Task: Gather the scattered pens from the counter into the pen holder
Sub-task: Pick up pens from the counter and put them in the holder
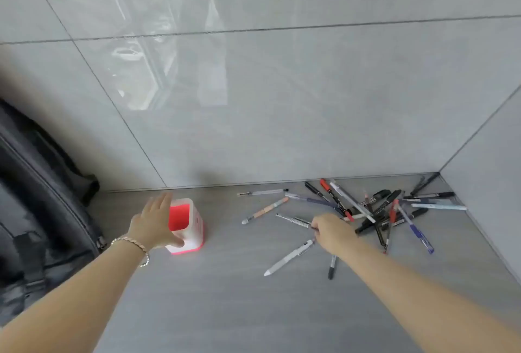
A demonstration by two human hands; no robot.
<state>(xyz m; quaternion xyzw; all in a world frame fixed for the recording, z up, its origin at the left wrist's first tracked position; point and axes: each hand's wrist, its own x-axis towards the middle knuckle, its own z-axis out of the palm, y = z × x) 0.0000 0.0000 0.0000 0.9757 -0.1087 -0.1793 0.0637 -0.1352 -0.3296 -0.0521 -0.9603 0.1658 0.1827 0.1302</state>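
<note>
A small square pen holder (186,225), white plastic outside and bright red within, is seen standing upright on the grey, faintly grained counter (225,296), left of the frame's centre. The left hand (155,223) is laid against its left side with the fingers spread and the thumb at the near corner; the grip is open and loose around the holder rather than closed on it. A thin chain bracelet (135,245) is worn at that wrist. Right of centre, the right hand (331,232) is lowered among the scattered pens (375,208), its fingers curled downward; whether a pen is pinched beneath them cannot be told, as the fingertips are hidden by the hand's back. A white pen (290,257) lies just below that hand, and a short dark one (332,266) is partly covered by the forearm. The main heap, slim barrels in black, red, blue and clear plastic, is crossed in a tangle toward the right corner of the counter. Glossy pale grey wall tiles (282,98) with thin dark joints fill the upper frame, bearing blurred reflections. A dark fabric bag (33,211) is cut off at the left edge.
</note>
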